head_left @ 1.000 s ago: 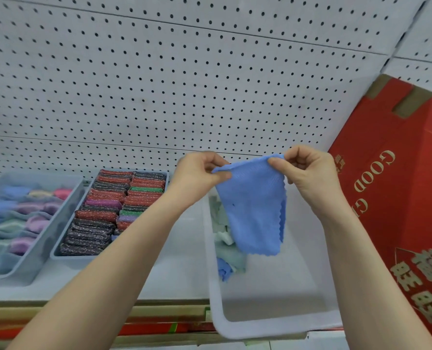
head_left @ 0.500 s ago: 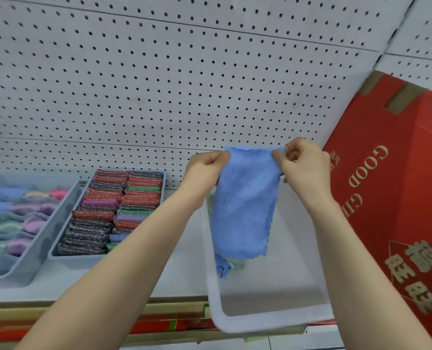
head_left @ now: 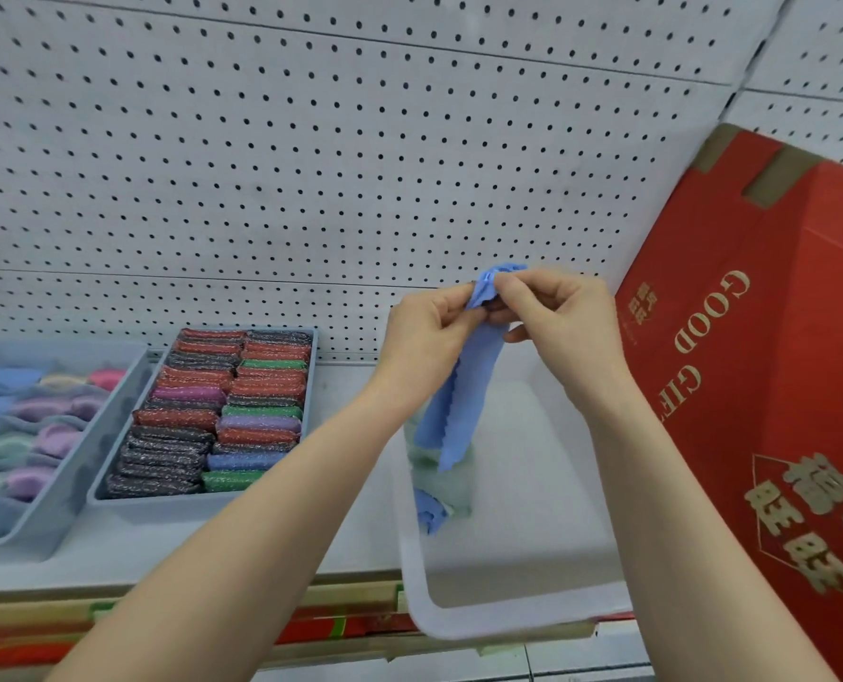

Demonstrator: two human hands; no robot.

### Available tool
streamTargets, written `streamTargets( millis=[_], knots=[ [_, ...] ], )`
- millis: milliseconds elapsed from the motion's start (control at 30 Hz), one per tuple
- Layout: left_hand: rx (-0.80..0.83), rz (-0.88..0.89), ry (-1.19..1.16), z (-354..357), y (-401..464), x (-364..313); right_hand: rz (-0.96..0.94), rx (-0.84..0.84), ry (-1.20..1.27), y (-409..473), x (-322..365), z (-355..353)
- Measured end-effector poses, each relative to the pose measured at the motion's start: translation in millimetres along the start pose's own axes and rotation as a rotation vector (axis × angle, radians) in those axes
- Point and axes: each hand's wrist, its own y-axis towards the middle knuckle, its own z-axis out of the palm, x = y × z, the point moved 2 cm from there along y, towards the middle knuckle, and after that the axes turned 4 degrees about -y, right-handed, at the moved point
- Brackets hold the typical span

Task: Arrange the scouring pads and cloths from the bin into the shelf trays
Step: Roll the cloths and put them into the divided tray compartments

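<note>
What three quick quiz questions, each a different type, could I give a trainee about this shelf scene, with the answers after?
1. True or false: both hands, the left hand and the right hand, pinch the blue cloth at its top.
2. Multiple choice: the blue cloth hangs above A) the scouring pad tray, B) the white bin, C) the red box.
3. Fill in: the tray of sparkly scouring pads stands to the ____ of the white bin.

Key: 1 true; 2 B; 3 left.
</note>
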Motion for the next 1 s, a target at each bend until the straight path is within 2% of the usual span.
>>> streamTargets(
  millis=[100, 167, 267, 333, 467, 633, 733, 833, 1000],
  knots=[
    [-0.052, -0.013, -0.04, -7.1, 0.9, -1.3, -0.021, -0.15, 0.061, -3.7, -12.9, -10.5],
    [-0.067, -0.024, -0.113, -10.3, 2.4, -5.7, 0.043, -0.146, 0.115, -8.2, -28.2, -14.9],
    [-0.063, -0.054, -0.22, -13.5, 4.8, -17.6, 0.162, 0.176, 0.177, -17.7, -46.5, -1.9],
    [-0.059, -0.076, -0.268, -13.6, 7.1, -24.3, 0.182, 0.29, 0.287, -23.3, -50.5, 8.4],
    [-0.1, -0.138, -0.368, -20.2, 11.5, -25.1, 0.242, 0.188, 0.397, -24.1, -49.9, 10.0],
    [0.098, -0.385, -0.155, -15.0, -10.5, 19.8, 0.325, 0.12, 0.406, -27.0, -59.6, 8.3],
    [0.031, -0.452, -0.207, -11.1, -22.1, 42.7, 0.374, 0.159, 0.34, -30.7, -72.1, 8.4],
    [-0.02, -0.392, -0.227, -11.9, -19.6, 45.3, 0.351, 0.245, 0.31, -29.8, -76.6, 5.1],
    [-0.059, -0.089, -0.198, -15.0, -5.7, 17.3, 0.098, 0.166, 0.3, -10.1, -52.4, -7.8]
  ],
)
